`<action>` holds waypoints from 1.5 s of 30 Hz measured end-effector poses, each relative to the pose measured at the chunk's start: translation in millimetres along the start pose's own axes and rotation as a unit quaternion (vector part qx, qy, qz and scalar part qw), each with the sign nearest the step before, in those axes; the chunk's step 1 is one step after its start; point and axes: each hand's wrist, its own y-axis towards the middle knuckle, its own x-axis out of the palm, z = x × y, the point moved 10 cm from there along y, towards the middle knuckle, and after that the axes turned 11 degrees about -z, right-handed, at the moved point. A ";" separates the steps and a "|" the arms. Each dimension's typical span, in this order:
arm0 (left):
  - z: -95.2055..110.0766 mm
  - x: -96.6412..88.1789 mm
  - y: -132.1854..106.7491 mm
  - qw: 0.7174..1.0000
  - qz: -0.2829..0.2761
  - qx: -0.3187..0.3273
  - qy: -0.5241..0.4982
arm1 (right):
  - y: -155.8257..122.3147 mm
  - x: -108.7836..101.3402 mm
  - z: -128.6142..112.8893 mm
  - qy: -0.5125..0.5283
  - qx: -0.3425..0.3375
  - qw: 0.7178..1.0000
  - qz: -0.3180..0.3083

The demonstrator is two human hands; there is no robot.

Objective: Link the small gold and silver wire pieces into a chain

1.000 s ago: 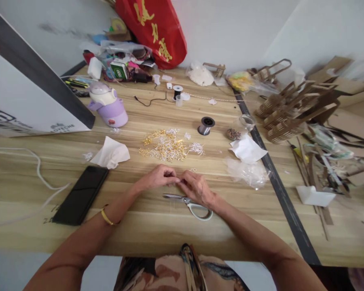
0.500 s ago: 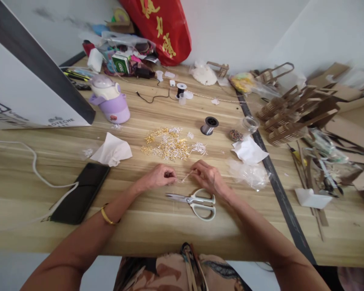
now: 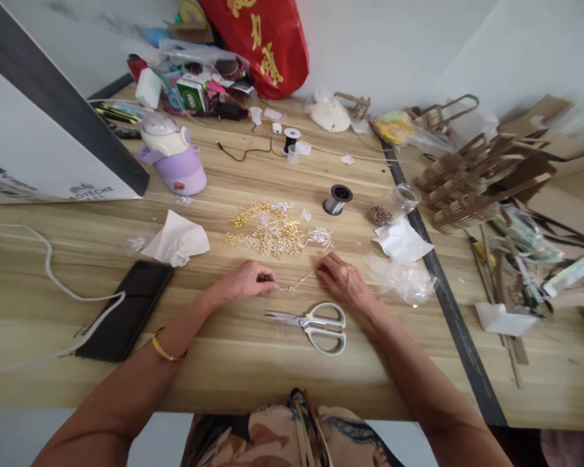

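Observation:
A thin beaded strand (image 3: 292,288) hangs in a shallow curve between my two hands, just above the wooden table. My left hand (image 3: 253,279) is closed on its left end, fingertips pinched together. The other end sits in the closed fingers of my right hand (image 3: 339,277). Right behind my hands lies a spread pile of gold and silver beads and small findings (image 3: 270,230), with some silver pins (image 3: 320,237) at its right edge. White-handled scissors (image 3: 316,322) lie in front of the strand, blades pointing left.
A spool of wire (image 3: 337,199) stands behind the beads. To the right are a clear jar (image 3: 403,198), white paper (image 3: 403,241) and plastic bags (image 3: 403,279). On the left lie a black wallet-like case (image 3: 126,311), a tissue (image 3: 176,240) and a purple bottle (image 3: 178,159).
My hands have moved apart, the left one to the left and the right one slightly right. More of the beaded strand shows between them.

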 end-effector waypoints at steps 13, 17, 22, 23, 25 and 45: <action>5.7 -5.9 -0.6 0.987 0.082 0.001 0.140 | -8.9 -11.7 23.0 -0.064 0.061 0.995 0.056; 8.6 -7.3 -1.7 0.981 0.096 0.002 0.170 | -12.7 -16.3 8.9 -0.073 0.059 0.993 0.076; 6.9 -6.9 -1.7 0.982 0.096 -0.002 0.164 | -12.7 -6.9 -39.0 -0.025 -0.101 0.992 0.069; 6.1 -6.9 -1.8 0.983 0.096 -0.004 0.159 | -12.6 -2.7 -48.7 -0.020 -0.137 0.989 0.057; 4.4 -6.6 -2.0 0.984 0.094 -0.007 0.149 | -12.8 2.7 -61.6 -0.016 -0.182 0.982 0.044; -1.7 -6.3 -1.4 0.983 0.104 -0.027 0.150 | -9.1 10.1 -61.5 0.008 -0.191 0.981 0.033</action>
